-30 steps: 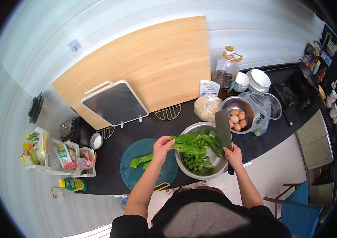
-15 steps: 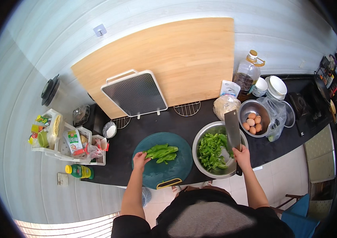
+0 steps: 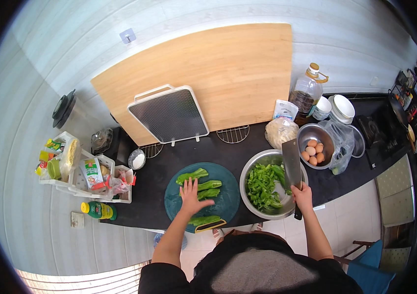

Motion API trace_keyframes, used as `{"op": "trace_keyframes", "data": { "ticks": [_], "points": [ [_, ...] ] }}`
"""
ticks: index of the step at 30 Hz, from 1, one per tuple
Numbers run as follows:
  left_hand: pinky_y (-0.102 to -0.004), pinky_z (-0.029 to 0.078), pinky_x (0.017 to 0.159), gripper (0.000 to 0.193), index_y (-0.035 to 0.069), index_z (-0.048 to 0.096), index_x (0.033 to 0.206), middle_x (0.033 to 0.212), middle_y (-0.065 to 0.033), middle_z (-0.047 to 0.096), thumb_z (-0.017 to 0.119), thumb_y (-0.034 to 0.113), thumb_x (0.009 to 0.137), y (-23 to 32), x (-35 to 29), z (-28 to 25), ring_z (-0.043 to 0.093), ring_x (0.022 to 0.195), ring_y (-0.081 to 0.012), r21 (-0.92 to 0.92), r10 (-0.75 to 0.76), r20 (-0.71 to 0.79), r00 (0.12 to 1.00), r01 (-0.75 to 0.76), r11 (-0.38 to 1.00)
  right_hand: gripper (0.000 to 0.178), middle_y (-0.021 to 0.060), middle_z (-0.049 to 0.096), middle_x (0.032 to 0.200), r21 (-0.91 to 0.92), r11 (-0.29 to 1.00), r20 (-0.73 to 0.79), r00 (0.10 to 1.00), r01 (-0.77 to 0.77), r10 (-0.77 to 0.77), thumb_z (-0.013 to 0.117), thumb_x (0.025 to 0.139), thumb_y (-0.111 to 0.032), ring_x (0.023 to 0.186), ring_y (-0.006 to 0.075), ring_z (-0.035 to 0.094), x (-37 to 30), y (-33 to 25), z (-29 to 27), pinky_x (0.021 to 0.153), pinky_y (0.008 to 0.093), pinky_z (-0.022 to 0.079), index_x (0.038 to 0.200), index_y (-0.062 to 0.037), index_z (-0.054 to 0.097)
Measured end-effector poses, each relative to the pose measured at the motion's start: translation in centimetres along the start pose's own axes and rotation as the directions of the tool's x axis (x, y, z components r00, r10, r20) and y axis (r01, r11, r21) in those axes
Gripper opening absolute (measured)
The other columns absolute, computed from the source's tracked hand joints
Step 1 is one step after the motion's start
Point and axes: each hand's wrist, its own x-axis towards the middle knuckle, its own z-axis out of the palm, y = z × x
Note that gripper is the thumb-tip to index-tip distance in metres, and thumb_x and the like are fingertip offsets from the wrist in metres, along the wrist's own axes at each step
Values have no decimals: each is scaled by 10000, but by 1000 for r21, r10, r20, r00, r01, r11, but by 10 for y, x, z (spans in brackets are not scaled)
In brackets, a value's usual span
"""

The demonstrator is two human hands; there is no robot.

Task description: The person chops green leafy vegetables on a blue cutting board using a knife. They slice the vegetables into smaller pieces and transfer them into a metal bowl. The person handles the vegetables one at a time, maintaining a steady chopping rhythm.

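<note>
Long pieces of leafy greens (image 3: 210,184) lie spread apart on a round dark-green cutting board (image 3: 230,203). My left hand (image 3: 191,200) is over the board with fingers spread, nearest to the middle pieces and partly hiding them; whether it touches them I cannot tell. A cleaver (image 3: 291,164) is in my right hand (image 3: 302,196), gripped by its dark handle. Its broad blade points away from me above the right side of a steel bowl (image 3: 243,192). Chopped greens (image 3: 261,188) fill much of that bowl.
Right of the bowl stand a steel bowl (image 3: 327,137) of brown eggs (image 3: 311,151), a clear plastic bag (image 3: 337,142) and an oil bottle (image 3: 309,90). White baskets (image 3: 78,183) of packets and a small bowl of white powder (image 3: 137,159) are at left. Boards (image 3: 238,73) lean against the wall.
My left hand has let go of the bunched greens and its fingers have spread. The greens now lie separated, one piece near the board's handle. The cleaver stays in my right hand.
</note>
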Motion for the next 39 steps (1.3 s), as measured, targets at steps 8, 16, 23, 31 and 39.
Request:
{"op": "trace_keyframes", "data": {
  "ticks": [8, 16, 23, 31, 39],
  "points": [
    [-493, 297, 972, 812, 44, 463, 1207, 1265, -195, 403, 743, 478, 580, 1, -42, 16, 360, 1182, -380, 121, 310, -36, 950, -303, 945, 151, -2, 464, 512, 8, 1000, -29, 999, -23, 23, 602, 807, -103, 379, 76, 403, -7, 4, -4, 354, 240, 343, 711, -41, 504],
    [-387, 406, 708, 268, 66, 544, 819, 831, -87, 504, 693, 253, 698, -1, -54, 5, 493, 836, -282, -106, 299, 118, 947, -288, 952, 154, -9, 455, 508, -16, 1000, -8, 1000, -13, 12, 599, 815, -100, 377, 71, 393, 0, -1, 4, 350, 230, 336, 709, -50, 498],
    [-392, 412, 741, 281, 31, 555, 921, 901, -118, 525, 671, 135, 687, -24, -45, 28, 499, 872, -305, -17, 337, 51, 940, -337, 941, 132, -12, 455, 510, -28, 1000, 26, 1000, 11, -11, 600, 815, -103, 377, 68, 389, 5, 2, 11, 351, 228, 334, 741, -52, 504],
    [-382, 423, 753, 290, 22, 556, 973, 950, -126, 546, 649, 172, 743, 23, -15, 5, 513, 884, -308, -54, 310, -133, 941, -319, 946, 147, -6, 470, 516, -74, 997, -49, 999, -5, 1, 607, 809, -103, 386, 71, 407, 3, -4, 1, 353, 232, 330, 715, -47, 508],
    [-389, 435, 741, 168, 23, 564, 878, 891, -114, 548, 613, 90, 731, 147, 68, 25, 529, 858, -295, -211, 660, -236, 713, -701, 682, 136, -3, 481, 527, -98, 995, -151, 988, 14, -29, 602, 805, -95, 403, 72, 422, -1, -5, -27, 371, 238, 337, 724, -35, 510]
  ]
}}
